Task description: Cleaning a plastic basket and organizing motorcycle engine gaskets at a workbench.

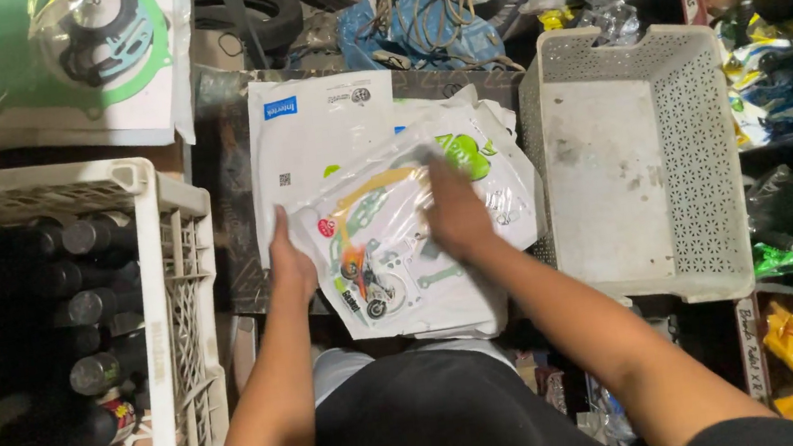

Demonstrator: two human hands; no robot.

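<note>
Gripping a clear gasket packet, left hand at its edge, right hand pressing flat on top.

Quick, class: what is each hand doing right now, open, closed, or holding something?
Left hand: holds the left edge of the clear plastic gasket packet.
Right hand: lies palm down on the same packet; whether it grips cannot be told.

Single head-worn view, looking steeply down (near overhead), close over lap and cluttered floor
</note>
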